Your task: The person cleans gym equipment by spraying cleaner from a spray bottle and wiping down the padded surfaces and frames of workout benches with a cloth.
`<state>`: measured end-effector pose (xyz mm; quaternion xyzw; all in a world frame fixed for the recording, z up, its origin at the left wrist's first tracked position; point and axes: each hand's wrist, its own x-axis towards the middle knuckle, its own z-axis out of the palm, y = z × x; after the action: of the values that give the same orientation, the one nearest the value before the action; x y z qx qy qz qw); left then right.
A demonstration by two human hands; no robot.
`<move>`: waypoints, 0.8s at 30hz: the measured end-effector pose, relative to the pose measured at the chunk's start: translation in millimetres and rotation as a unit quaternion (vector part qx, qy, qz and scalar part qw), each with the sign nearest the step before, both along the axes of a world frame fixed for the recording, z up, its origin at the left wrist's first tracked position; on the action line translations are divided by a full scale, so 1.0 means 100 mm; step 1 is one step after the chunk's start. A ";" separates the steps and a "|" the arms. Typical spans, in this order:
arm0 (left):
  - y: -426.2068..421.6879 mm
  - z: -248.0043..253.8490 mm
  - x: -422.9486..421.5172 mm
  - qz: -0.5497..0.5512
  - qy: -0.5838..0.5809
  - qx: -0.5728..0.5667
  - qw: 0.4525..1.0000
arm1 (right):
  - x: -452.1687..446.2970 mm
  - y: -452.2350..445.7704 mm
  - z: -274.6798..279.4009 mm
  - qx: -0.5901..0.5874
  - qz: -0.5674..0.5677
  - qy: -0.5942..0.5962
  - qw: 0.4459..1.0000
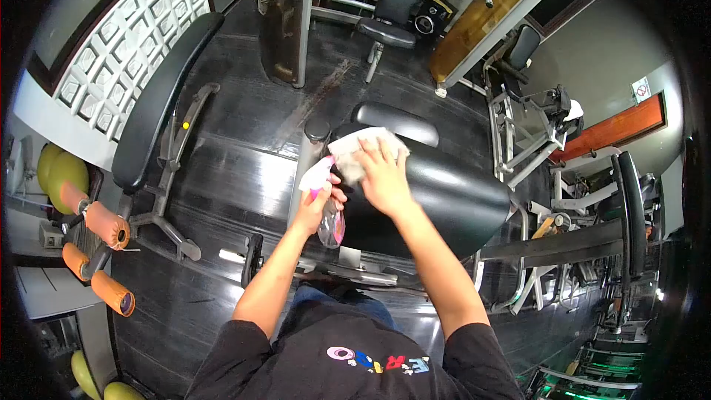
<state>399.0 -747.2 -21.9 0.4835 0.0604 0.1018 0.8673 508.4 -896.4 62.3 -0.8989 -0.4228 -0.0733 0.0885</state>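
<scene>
My left hand (317,205) is closed round a spray bottle (331,228) with a white and pink trigger head and a clear body. Under the spread fingers of my right hand (385,178) lies a pale cloth (348,151), pressed on the black padded pad (452,192) of a gym machine. Part of the cloth is hidden beneath that hand. The bottle is held at the pad's left side, close to the cloth. A smaller black pad (398,123) sits just beyond the big one.
A long black bench (164,104) stands at the left, with orange foam rollers (107,224) below it. A seated machine with a black seat (386,32) is at the back. More metal-framed machines (544,130) line the right. Dark flooring (244,126) lies between them.
</scene>
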 end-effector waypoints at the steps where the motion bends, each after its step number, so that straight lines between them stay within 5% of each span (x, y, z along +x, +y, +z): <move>1: 0.03 -0.03 -0.03 -0.013 -0.001 -0.028 1.000 | -0.03 0.05 0.02 0.011 -0.011 0.000 1.000; 5: 0.07 -0.13 -0.03 -0.070 -0.005 -0.098 0.993 | 0.17 0.15 0.12 -0.042 -0.003 0.019 0.999; 9: 0.14 -0.16 0.05 -0.117 -0.029 -0.116 0.986 | 0.76 0.46 -0.09 0.060 -0.055 0.145 0.986; 11: 0.18 -0.19 0.06 -0.124 -0.016 -0.130 0.984 | 0.94 0.65 0.04 -0.013 -0.127 0.211 0.969; 16: 0.14 -0.24 0.06 -0.124 -0.024 -0.153 0.980 | 0.69 0.49 0.04 0.071 -0.051 0.017 0.996; 24: 0.18 -0.26 0.10 -0.119 -0.013 -0.155 0.981 | 0.66 0.15 0.08 0.059 -0.011 0.025 0.998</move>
<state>409.2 -729.2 -47.7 0.3451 0.0060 -0.0059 0.9385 574.6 -881.1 70.4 -0.8982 -0.4056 -0.0767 0.1511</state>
